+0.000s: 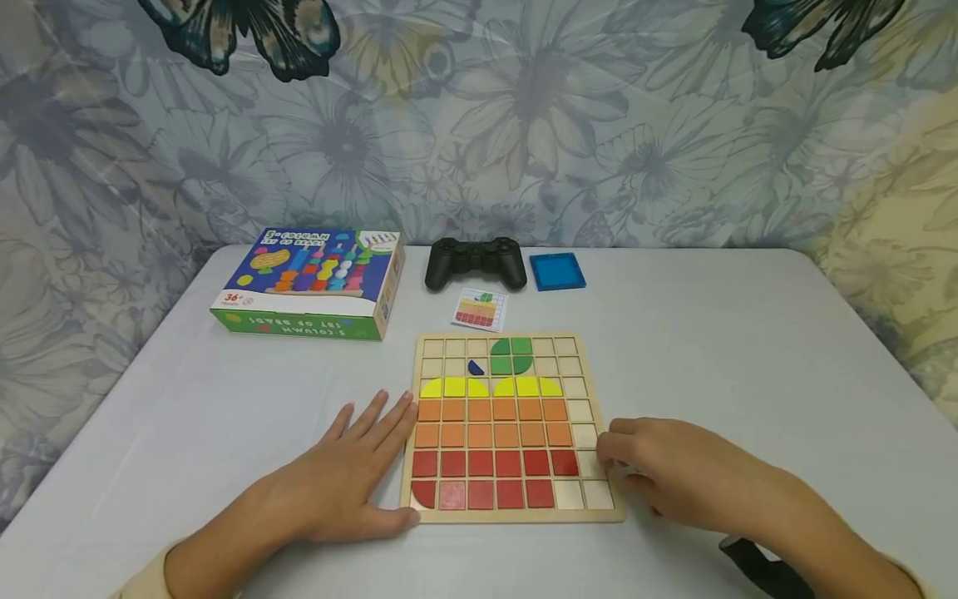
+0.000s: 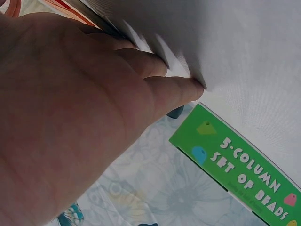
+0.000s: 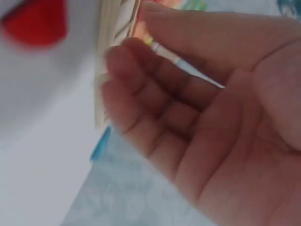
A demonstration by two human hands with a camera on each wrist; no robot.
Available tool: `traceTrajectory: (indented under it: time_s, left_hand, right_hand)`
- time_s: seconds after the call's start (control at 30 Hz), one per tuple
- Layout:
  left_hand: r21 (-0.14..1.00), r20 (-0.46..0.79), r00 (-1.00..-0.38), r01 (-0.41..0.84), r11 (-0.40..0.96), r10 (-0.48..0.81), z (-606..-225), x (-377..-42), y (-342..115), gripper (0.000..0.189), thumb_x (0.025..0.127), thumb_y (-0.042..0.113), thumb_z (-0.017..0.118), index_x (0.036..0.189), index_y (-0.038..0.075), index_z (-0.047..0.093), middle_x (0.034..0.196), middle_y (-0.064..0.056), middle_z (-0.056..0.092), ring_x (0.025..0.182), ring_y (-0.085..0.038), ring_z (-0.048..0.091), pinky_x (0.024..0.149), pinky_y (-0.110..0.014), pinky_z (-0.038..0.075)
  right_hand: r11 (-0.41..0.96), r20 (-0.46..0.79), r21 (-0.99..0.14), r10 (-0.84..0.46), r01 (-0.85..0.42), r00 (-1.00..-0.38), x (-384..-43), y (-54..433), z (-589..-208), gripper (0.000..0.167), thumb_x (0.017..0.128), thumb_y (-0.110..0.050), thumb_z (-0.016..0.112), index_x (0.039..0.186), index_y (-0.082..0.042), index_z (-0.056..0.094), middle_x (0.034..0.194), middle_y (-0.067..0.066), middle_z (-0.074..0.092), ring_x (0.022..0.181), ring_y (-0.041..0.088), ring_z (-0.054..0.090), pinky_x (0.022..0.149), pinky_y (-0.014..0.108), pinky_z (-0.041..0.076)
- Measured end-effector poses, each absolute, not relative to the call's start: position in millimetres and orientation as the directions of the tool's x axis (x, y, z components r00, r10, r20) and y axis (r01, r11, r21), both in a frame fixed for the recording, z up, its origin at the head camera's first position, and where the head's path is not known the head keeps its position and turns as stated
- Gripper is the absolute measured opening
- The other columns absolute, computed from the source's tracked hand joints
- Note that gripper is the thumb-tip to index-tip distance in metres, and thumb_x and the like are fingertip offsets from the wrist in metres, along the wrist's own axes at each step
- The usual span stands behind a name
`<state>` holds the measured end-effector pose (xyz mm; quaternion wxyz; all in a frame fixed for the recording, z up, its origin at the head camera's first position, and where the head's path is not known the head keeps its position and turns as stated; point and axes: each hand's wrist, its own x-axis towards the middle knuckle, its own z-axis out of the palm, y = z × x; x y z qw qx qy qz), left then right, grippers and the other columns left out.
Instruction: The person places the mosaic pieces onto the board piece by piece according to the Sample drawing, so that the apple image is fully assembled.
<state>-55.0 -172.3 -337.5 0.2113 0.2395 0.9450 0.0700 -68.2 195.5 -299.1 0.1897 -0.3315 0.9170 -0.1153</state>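
Note:
My left hand (image 1: 340, 478) lies with fingers spread on the white table, its thumb tip and forefinger at the left edge of a wooden grid board (image 1: 520, 517). Red tiles (image 1: 481, 495), orange tiles, yellow tiles (image 1: 454, 388) and green tiles fill much of the grid; a small dark blue piece (image 1: 475, 368) sits near the top. At the board's right edge is my right hand (image 1: 677, 470), fingers loosely curled, with nothing visible in its grasp. A blurred red piece (image 3: 37, 21) with a rounded side shows near it in the right wrist view; the head view hides it.
Behind the board are a picture card (image 1: 479, 309), a black game controller (image 1: 476, 262) and a blue tray (image 1: 557, 272). A bead-set box (image 1: 307, 283) stands at the back left. Floral cloth (image 1: 524, 125) hangs behind the table.

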Motion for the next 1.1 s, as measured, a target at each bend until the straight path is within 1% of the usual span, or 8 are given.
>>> traceTrajectory:
  time_s: [0.13, 0.33, 0.47, 0.6, 0.73, 0.87, 0.97, 1.1]
  left_hand:
    - [0.244, -0.366, -0.796, 0.419, 0.875, 0.483, -336.6, -55.4, -172.1, 0.113, 0.077, 0.083, 0.053, 0.163, 0.018, 0.015, 0.168, 0.003, 0.005, 0.152, -0.027, -0.003, 0.115, -0.065, 0.006]
    - [0.230, -0.365, -0.799, 0.420, 0.878, 0.477, -336.5, -54.9, -173.1, 0.113, 0.077, 0.084, 0.052, 0.163, 0.019, 0.015, 0.168, 0.004, 0.004, 0.152, -0.026, -0.004, 0.115, -0.064, 0.007]
    - [0.236, -0.360, -0.799, 0.422, 0.875, 0.482, -337.6, -54.4, -173.7, 0.113, 0.078, 0.084, 0.052, 0.163, 0.018, 0.015, 0.168, 0.003, 0.006, 0.152, -0.027, -0.003, 0.115, -0.064, 0.008]
    - [0.238, -0.348, -0.799, 0.432, 0.870, 0.491, -338.5, -53.8, -174.6, 0.113, 0.079, 0.083, 0.051, 0.163, 0.018, 0.015, 0.168, 0.002, 0.006, 0.152, -0.027, -0.002, 0.116, -0.063, 0.008]
    - [0.240, -0.345, -0.798, 0.435, 0.868, 0.495, -338.3, -53.6, -174.5, 0.112, 0.079, 0.083, 0.051, 0.163, 0.017, 0.016, 0.168, 0.002, 0.006, 0.153, -0.026, -0.002, 0.116, -0.063, 0.008]
    - [0.239, -0.348, -0.798, 0.433, 0.869, 0.493, -337.9, -53.7, -173.7, 0.112, 0.079, 0.083, 0.052, 0.162, 0.017, 0.017, 0.168, 0.002, 0.006, 0.153, -0.026, -0.002, 0.116, -0.063, 0.008]
    - [0.237, -0.347, -0.799, 0.432, 0.870, 0.492, -337.8, -53.6, -173.4, 0.112, 0.078, 0.083, 0.052, 0.162, 0.017, 0.017, 0.168, 0.002, 0.007, 0.153, -0.026, -0.002, 0.115, -0.064, 0.009]
    - [0.232, -0.344, -0.799, 0.437, 0.869, 0.494, -337.6, -53.6, -173.2, 0.112, 0.078, 0.083, 0.051, 0.163, 0.018, 0.016, 0.168, 0.002, 0.006, 0.153, -0.026, -0.003, 0.115, -0.064, 0.009]
  right_hand:
    - [0.847, -0.388, -0.278, -0.531, -0.453, -0.754, -67.3, 219.8, -302.8, 0.030, 0.078, -0.010, 0.085, 0.090, -0.025, 0.063, 0.076, -0.014, 0.048, 0.067, 0.006, 0.045, 0.060, 0.026, 0.044]
    - [0.801, -0.306, -0.318, -0.593, -0.507, -0.745, -64.4, 234.7, -311.9, 0.037, 0.075, -0.009, 0.084, 0.079, -0.025, 0.051, 0.067, -0.012, 0.039, 0.062, 0.002, 0.038, 0.055, 0.024, 0.034]
    - [0.780, -0.283, -0.344, -0.617, -0.523, -0.734, -67.3, 230.5, -315.1, 0.033, 0.079, -0.008, 0.082, 0.084, -0.025, 0.054, 0.067, -0.014, 0.041, 0.061, 0.001, 0.040, 0.055, 0.023, 0.036]
    - [0.808, -0.281, -0.351, -0.573, -0.473, -0.770, -69.4, 224.1, -316.2, 0.028, 0.081, -0.008, 0.080, 0.089, -0.021, 0.056, 0.064, -0.014, 0.045, 0.059, 0.003, 0.043, 0.054, 0.023, 0.039]
    - [0.876, -0.317, -0.294, -0.468, -0.383, -0.825, -69.3, 221.7, -316.3, 0.025, 0.083, -0.017, 0.081, 0.084, -0.020, 0.056, 0.062, -0.011, 0.046, 0.057, 0.006, 0.043, 0.053, 0.024, 0.038]
    - [0.897, -0.288, -0.202, -0.438, -0.393, -0.852, -68.4, 225.9, -315.3, 0.029, 0.087, -0.025, 0.078, 0.073, -0.022, 0.053, 0.061, -0.009, 0.043, 0.056, 0.007, 0.040, 0.053, 0.026, 0.036]
    - [0.881, -0.271, -0.196, -0.471, -0.431, -0.839, -68.3, 231.4, -313.4, 0.027, 0.086, -0.025, 0.080, 0.075, -0.024, 0.055, 0.065, -0.011, 0.042, 0.060, 0.006, 0.040, 0.055, 0.025, 0.037]
    - [0.835, -0.286, -0.276, -0.544, -0.475, -0.789, -68.9, 234.0, -312.2, 0.029, 0.078, -0.022, 0.086, 0.083, -0.027, 0.058, 0.074, -0.015, 0.044, 0.066, 0.003, 0.042, 0.058, 0.024, 0.039]
